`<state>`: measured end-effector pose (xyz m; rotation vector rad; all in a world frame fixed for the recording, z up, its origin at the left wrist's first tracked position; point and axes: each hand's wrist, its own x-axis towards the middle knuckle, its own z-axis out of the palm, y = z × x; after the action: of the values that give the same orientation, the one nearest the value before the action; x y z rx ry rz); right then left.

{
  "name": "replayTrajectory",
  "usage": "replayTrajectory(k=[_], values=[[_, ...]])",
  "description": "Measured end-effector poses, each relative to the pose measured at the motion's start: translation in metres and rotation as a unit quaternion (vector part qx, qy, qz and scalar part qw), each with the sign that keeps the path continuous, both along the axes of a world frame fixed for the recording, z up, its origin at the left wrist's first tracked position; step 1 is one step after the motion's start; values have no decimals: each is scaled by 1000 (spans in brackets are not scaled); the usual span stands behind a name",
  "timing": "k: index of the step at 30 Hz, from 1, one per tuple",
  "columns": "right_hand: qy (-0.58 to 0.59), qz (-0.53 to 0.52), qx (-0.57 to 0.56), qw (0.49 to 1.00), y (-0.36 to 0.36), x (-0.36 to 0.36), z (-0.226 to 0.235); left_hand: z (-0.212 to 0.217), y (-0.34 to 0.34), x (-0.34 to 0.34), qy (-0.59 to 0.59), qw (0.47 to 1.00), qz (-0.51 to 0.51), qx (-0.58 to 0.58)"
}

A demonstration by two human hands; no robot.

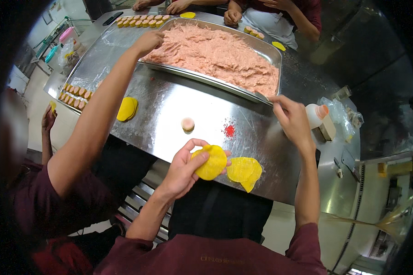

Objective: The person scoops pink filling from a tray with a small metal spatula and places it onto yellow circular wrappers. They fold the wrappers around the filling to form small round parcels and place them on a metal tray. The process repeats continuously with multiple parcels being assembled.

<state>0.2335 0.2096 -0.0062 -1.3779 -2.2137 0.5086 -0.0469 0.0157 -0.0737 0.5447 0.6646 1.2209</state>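
Observation:
My left hand [188,166] holds a round yellow dumpling wrapper [210,163], thumb on top and fingers beneath it. At the near right corner of a metal tray, my right hand [290,116] is closed on a thin flat metal tool [261,96], mostly hidden by the fingers and rim. Pink minced filling [215,50] is heaped in the tray [202,79]. A stack of yellow wrappers [244,171] lies at the table's near edge, right of my left hand. One filled dumpling [187,124] stands on the steel beyond that hand. Red bits [229,131] are scattered nearby.
A co-worker's arm [98,110] reaches across from the left to the filling. Another wrapper stack [127,109] lies near it. Finished dumplings stand in rows [142,21] at the back left and on a tray at left. A white bottle [315,115] stands at right; people work opposite.

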Motion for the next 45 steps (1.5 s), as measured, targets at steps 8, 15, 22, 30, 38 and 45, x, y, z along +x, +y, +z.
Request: replayTrajectory(k=[8, 15, 22, 30, 38, 45], values=[[61, 170, -105, 978, 108, -64, -19, 17, -9, -10, -54, 998, -21, 27], [-1, 135, -73, 988, 111, -73, 9, 16, -14, -34, -65, 997, 14, 30], [-32, 172, -132, 976, 134, -54, -15, 13, -11, -39, -69, 997, 25, 24], [37, 138, -94, 985, 133, -65, -31, 13, -7, -35, -46, 998, 5, 34], [16, 133, -182, 974, 139, -54, -20, 13, -10, -34, -25, 999, -6, 30], [63, 160, -178, 969, 135, -64, -40, 13, -3, -31, -33, 999, -34, 24]])
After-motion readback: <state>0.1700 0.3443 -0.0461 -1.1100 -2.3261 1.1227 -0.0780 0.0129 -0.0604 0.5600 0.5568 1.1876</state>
